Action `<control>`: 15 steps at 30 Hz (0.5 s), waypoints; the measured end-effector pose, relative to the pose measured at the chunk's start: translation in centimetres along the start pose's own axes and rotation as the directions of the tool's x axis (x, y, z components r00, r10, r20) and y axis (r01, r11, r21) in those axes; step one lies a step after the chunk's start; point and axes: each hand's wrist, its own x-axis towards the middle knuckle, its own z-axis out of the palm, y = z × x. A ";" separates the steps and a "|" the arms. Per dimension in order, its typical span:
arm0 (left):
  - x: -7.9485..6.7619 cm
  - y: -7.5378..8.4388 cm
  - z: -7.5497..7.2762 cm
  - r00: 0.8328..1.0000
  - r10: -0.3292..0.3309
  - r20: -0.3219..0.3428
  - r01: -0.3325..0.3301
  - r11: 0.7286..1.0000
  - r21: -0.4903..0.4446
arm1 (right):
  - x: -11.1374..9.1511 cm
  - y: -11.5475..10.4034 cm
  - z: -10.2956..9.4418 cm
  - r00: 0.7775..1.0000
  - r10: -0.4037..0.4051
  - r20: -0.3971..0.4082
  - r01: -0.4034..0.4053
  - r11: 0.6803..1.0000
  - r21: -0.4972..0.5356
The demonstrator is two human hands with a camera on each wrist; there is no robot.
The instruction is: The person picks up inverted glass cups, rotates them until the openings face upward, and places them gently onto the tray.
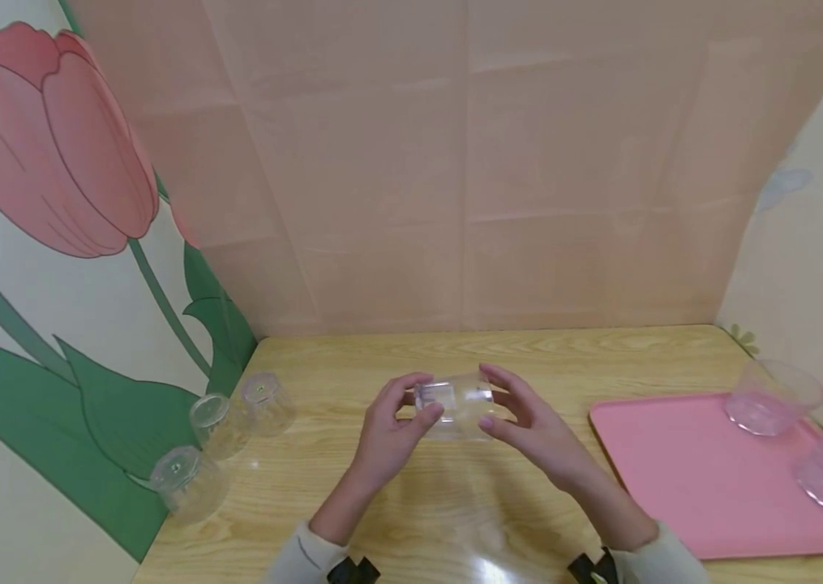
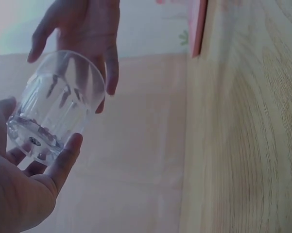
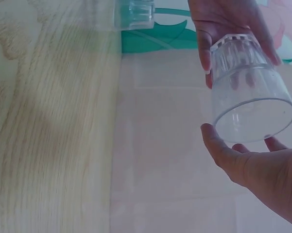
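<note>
A clear, fluted plastic tumbler [image 1: 456, 403] lies sideways in the air over the table, its base to the left and its mouth to the right. My left hand [image 1: 395, 430] grips it round the base end, thumb on the near side and fingers behind, as the left wrist view shows with the tumbler [image 2: 58, 104] tilted. At the mouth end, my right hand [image 1: 538, 426] is spread with thumb and fingers apart about the rim. In the right wrist view the right hand's fingertips [image 3: 207, 130] are right at the rim of the tumbler [image 3: 250, 97].
Three clear tumblers [image 1: 188, 483] stand upside down along the left side of the wooden table [image 1: 323, 478]. On the right lies a pink tray [image 1: 688, 478] bearing two clear cups [image 1: 769, 401]. A peach cloth [image 1: 465, 186] hangs behind, with flower-printed panels on both sides.
</note>
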 end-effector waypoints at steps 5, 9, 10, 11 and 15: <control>-0.1 0.0 0.2 0.999 0.011 0.030 -0.010 0.999 -0.043 | 0.2 -0.2 0.1 0.998 -0.043 0.036 0.041 0.998 0.047; -0.1 0.1 0.3 0.999 0.016 0.045 -0.013 0.998 -0.067 | 0.4 -0.4 0.3 0.998 -0.055 0.044 0.052 0.997 0.060; -0.1 0.1 0.3 0.999 0.013 0.046 -0.010 0.997 -0.075 | 0.4 -0.5 0.3 0.998 -0.051 0.041 0.049 0.997 0.060; -0.2 0.1 0.3 0.999 0.008 0.049 -0.004 0.997 -0.082 | 0.4 -0.5 0.3 0.998 -0.048 0.038 0.045 0.997 0.059; -0.1 0.2 0.3 0.997 -0.019 0.071 0.026 0.994 -0.103 | 0.3 -0.8 0.2 0.999 -0.027 0.029 0.026 0.999 0.042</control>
